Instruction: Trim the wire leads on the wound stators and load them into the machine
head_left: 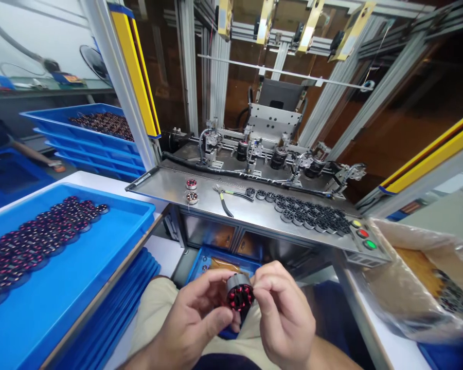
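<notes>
A motor stator (pixel 239 293), with a grey outer ring and red wire windings inside, is held over my lap. My left hand (pixel 200 313) grips it from the left between thumb and fingers, its wound face tilted towards me. At the stator's right edge, my right hand (pixel 283 313) has thumb and forefinger pinched together; whatever is between these fingertips is too small to make out. Beyond the hands, two wound stators, one red (pixel 191 184) and one copper-coloured (pixel 192 198), sit on the metal bench ledge (pixel 162 187). Wire cutters (pixel 227 199) lie beside them with handles spread.
Many bare black stator cores (pixel 312 213) cover the ledge's right part, near the push buttons (pixel 363 234). Behind stands a winding machine (pixel 273 139). A blue tray (pixel 111 246) of wound stators is at left; a plastic-lined carton (pixel 393 277) at right.
</notes>
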A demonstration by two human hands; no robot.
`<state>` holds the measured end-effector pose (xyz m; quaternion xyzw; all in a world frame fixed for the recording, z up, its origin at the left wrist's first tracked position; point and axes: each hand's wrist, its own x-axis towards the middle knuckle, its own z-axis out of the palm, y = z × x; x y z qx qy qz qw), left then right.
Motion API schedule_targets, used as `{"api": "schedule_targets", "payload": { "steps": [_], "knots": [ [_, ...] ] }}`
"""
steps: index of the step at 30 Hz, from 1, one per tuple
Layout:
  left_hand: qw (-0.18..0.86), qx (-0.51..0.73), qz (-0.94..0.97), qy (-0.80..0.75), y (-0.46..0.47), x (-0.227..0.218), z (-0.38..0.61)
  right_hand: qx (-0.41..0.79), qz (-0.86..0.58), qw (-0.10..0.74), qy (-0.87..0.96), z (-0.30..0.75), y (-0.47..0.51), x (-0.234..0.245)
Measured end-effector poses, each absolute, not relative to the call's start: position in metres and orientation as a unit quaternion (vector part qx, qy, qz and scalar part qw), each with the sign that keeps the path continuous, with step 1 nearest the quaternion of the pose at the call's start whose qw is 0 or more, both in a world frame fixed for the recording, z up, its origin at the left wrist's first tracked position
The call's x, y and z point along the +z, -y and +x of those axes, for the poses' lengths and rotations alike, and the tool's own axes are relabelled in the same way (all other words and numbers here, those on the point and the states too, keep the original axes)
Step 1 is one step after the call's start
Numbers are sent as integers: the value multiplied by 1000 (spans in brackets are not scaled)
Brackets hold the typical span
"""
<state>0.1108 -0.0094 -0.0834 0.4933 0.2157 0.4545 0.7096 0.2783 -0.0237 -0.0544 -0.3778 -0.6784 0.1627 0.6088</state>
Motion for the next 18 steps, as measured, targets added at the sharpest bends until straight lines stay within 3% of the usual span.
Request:
{"api": "schedule_targets", "payload": {
  "steps": [4, 11, 18],
  "knots": [
    [711, 462, 489, -206, 9, -82, 109, 185, -388, 567, 703, 286, 26, -48],
    [705, 455, 513, -179, 5, -80, 104, 122, -393, 532, 740, 293, 30, -41],
    [697, 543, 459, -91, 10, -78, 108, 118, -397, 474, 777, 303, 32, -40]
  ]
}}
